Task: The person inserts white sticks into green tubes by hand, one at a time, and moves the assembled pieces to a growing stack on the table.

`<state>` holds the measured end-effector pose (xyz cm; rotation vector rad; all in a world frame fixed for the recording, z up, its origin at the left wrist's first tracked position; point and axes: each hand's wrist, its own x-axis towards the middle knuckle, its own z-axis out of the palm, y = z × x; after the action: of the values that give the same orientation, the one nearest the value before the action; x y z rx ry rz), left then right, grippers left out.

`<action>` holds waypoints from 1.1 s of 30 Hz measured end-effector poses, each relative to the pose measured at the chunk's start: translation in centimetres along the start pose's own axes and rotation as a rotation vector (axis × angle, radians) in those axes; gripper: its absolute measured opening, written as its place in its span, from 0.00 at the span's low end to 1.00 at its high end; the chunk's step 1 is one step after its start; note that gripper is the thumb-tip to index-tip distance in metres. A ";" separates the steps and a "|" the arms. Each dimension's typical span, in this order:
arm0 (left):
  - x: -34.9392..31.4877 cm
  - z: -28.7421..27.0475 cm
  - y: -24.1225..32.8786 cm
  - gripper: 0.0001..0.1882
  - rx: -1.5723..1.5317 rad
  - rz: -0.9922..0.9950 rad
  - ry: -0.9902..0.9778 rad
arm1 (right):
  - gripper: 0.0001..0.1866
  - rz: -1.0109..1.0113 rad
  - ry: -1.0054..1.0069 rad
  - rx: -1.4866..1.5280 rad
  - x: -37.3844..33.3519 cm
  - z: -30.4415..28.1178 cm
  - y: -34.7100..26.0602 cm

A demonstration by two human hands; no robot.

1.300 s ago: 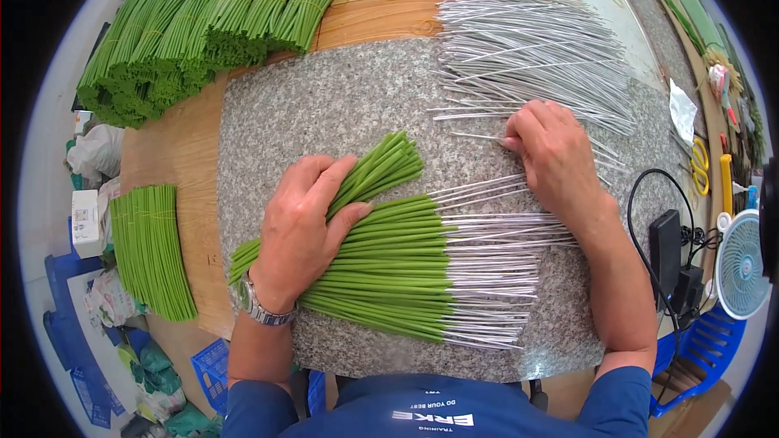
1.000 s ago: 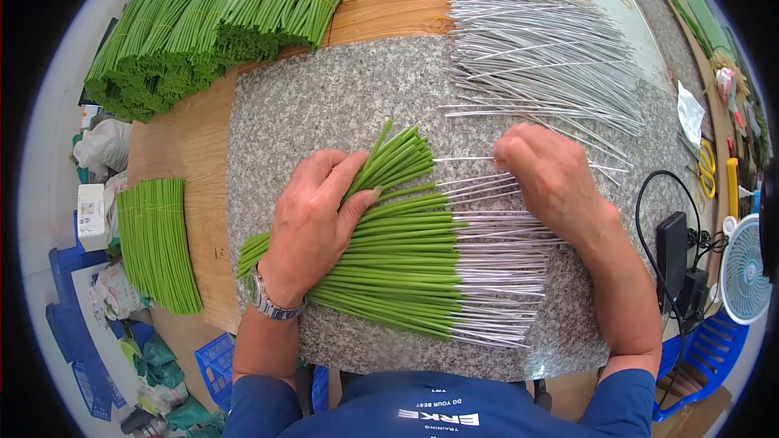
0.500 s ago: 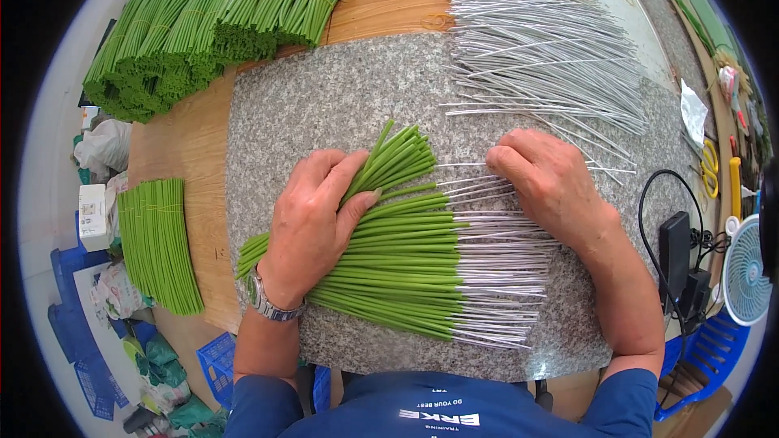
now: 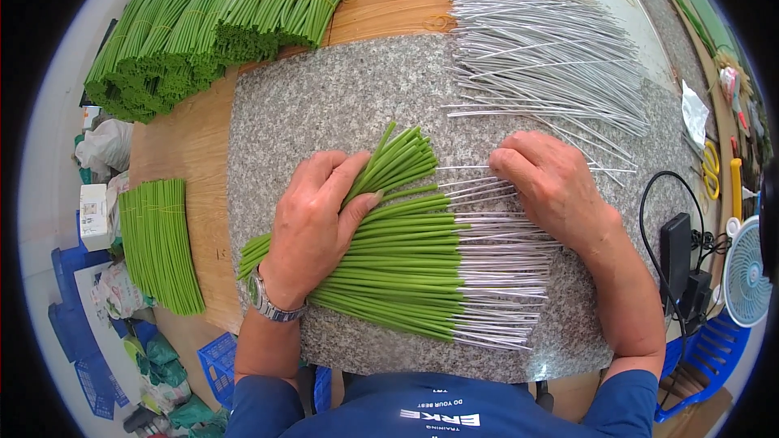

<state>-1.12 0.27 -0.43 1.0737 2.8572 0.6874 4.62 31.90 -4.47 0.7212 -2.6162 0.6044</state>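
Note:
My left hand (image 4: 315, 211), with a metal watch at the wrist, is closed round a small bunch of thin green tubes (image 4: 402, 156). A single silver wire (image 4: 464, 168) is pinched between the thumb and fingers of my right hand (image 4: 553, 182); its left tip meets the end of the bunch. Whether that tip is inside a tube, I cannot tell. Below both hands lies a fan of green tubes (image 4: 389, 268) with pale wires (image 4: 503, 280) sticking out of their right ends. A loose pile of silver wires (image 4: 544, 49) rests beyond my right hand.
Banded bundles of green tubes (image 4: 203, 20) are stacked at the far left. Another banded bundle (image 4: 162, 247) lies on the wooden table (image 4: 215, 146) beside the grey stone board (image 4: 341, 81). At right are yellow scissors (image 4: 711, 169), a black adapter (image 4: 674, 251) with cable, and a small fan (image 4: 747, 270).
Almost nothing differs. The view has shifted very slightly, and both hands keep the same hold on the bunch and the wire.

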 end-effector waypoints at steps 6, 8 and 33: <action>0.0 -0.1 0.1 0.24 0.004 -0.001 0.004 | 0.07 -0.011 0.000 0.024 0.1 0.2 -0.1; 0.0 0.0 0.1 0.24 0.004 0.000 0.006 | 0.07 -0.017 0.005 0.030 0.1 0.2 0.0; -0.3 -0.2 -0.1 0.25 -0.046 -0.002 -0.009 | 0.13 0.178 0.183 -0.033 1.5 -0.6 -1.5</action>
<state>-1.02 -0.07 -0.32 1.0650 2.8198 0.7420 4.36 30.38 -2.81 0.4044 -2.5293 0.6433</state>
